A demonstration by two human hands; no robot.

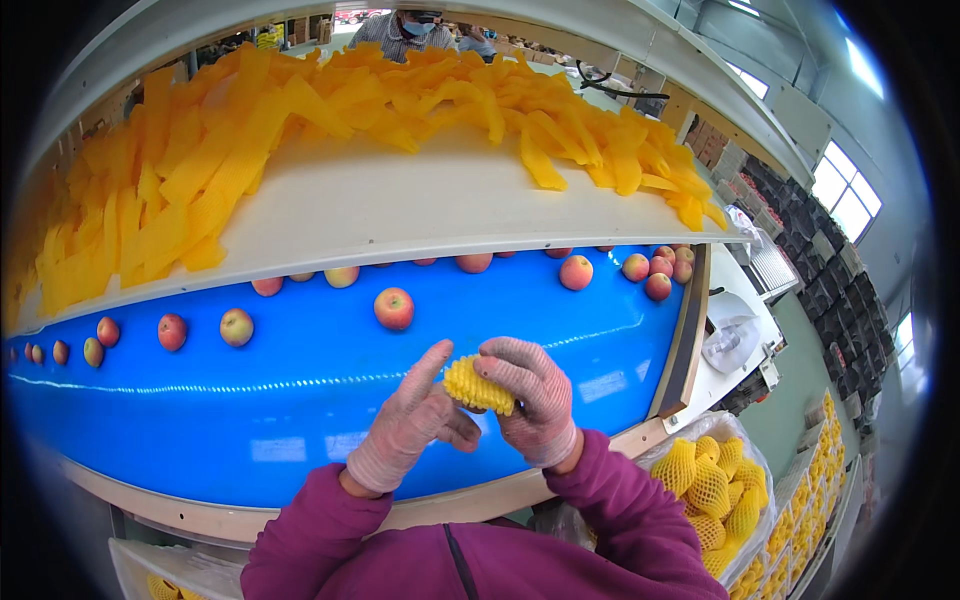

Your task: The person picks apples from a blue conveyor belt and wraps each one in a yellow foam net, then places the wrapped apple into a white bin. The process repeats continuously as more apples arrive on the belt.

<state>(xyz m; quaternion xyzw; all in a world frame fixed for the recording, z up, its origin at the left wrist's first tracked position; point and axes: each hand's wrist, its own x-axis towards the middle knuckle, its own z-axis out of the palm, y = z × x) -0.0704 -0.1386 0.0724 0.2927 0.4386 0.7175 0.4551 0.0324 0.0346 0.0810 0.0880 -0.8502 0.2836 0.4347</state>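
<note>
My right hand (532, 397), in a thin whitish glove, grips a yellow foam mesh sleeve (478, 385) that is bunched up; whether an apple is inside cannot be told. My left hand (416, 416), gloved alike, is beside it with forefinger and thumb spread, its lower fingers close to the sleeve's underside. Both hands are above a blue conveyor belt (225, 420). Beyond them on the belt lies a red and yellow apple (394, 308), with another apple (576, 272) farther right and several more along the far side.
Flat yellow foam sleeves (217, 157) are heaped on a white shelf (360, 187) over the belt's far side. A lined box (761, 525) of sleeved fruit stands at lower right, another container (135, 562) at lower left. A wooden rail (450, 506) edges the belt. A masked person (401, 34) is beyond the shelf.
</note>
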